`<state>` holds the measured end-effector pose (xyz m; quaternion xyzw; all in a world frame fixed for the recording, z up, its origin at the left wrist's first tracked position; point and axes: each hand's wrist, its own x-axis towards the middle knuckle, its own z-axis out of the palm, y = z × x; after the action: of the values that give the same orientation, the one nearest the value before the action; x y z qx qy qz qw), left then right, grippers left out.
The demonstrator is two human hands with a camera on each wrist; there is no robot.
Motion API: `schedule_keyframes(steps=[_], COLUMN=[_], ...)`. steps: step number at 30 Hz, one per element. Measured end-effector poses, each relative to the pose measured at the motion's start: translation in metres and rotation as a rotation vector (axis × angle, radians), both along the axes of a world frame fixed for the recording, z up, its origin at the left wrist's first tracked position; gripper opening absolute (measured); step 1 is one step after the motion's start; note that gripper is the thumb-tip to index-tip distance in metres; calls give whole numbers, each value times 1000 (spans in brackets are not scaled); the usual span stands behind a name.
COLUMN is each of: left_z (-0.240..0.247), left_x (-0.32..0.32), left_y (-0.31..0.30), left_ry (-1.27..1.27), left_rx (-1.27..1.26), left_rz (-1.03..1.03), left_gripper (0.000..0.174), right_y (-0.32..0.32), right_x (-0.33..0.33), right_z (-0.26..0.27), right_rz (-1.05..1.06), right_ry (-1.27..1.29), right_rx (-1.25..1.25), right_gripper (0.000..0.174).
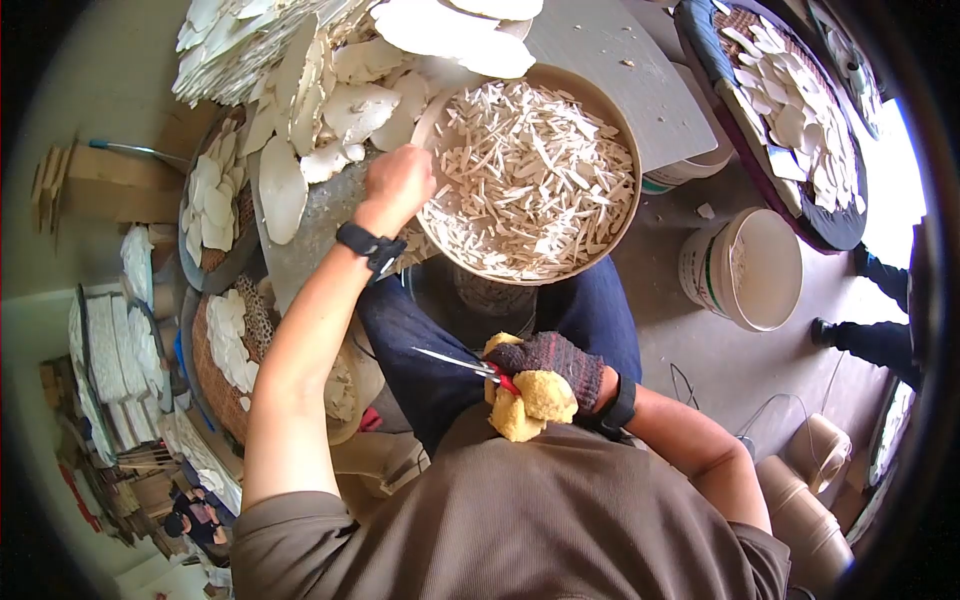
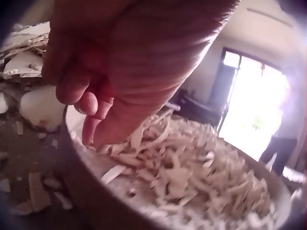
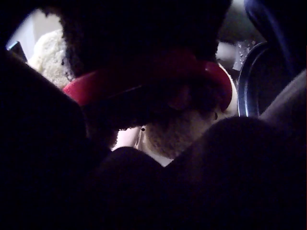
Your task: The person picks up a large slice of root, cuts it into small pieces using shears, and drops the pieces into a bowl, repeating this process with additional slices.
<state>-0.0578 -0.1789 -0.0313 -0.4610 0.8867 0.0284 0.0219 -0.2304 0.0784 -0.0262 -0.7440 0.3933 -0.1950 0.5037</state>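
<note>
A round, shallow tub (image 1: 633, 190) full of cut pale strips (image 1: 530, 180) sits in front of the lap. At its left rim is my bare left hand (image 1: 400, 182), fingers curled. In the left wrist view its fingertips (image 2: 88, 132) are right at the strips just inside the rim, with nothing visibly held. Low over the lap, my right hand (image 1: 555, 358), in a dark knit glove, grips scissors (image 1: 452, 360) with red handles and yellow foam padding (image 1: 548, 396). The blades point left, slightly apart. The right wrist view is mostly dark, showing a red handle (image 3: 100, 88).
Stacked pale flat slabs (image 1: 255, 50) and loose pieces (image 1: 360, 110) lie left of and behind the tub on a metal table (image 1: 610, 70). A white bucket (image 1: 700, 265) stands on the floor at right. Trays of slabs (image 1: 790, 110) flank both sides; a person's leg (image 1: 870, 345) shows far right.
</note>
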Motion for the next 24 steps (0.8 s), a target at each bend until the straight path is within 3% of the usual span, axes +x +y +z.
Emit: schedule_keyframes(steps=[3, 4, 6, 7, 10, 11, 15, 18, 24], left_z=[48, 41, 80, 85, 61, 54, 21, 11, -2], left_x=[4, 23, 27, 31, 38, 30, 3, -17, -9], left_y=[7, -7, -3, -1, -8, -5, 0, 4, 3], left_ry=[151, 147, 4, -7, 137, 139, -135, -321, -268], left_rx=[349, 544, 877, 886, 629, 409, -56, -71, -117], left_rz=[134, 102, 6, -2, 29, 42, -49, -60, -119], left_gripper=[19, 19, 19, 18, 17, 15, 9, 8, 8], right_y=[0, -1, -2, -2, -1, -1, 1, 4, 5], right_x=[-1, 0, 0, 1, 4, 5, 2, 0, -2], right_z=[-3, -2, 1, 0, -2, -2, 3, 2, 0], right_rz=[-6, -3, 6, 4, 3, 4, -1, -21, -32], right_ry=[-51, -34, 2, -17, -45, -35, -27, -39, -79], right_rx=[11, 19, 29, 27, 24, 27, 20, 4, -1], right_gripper=[29, 28, 28, 27, 26, 26, 25, 26, 25])
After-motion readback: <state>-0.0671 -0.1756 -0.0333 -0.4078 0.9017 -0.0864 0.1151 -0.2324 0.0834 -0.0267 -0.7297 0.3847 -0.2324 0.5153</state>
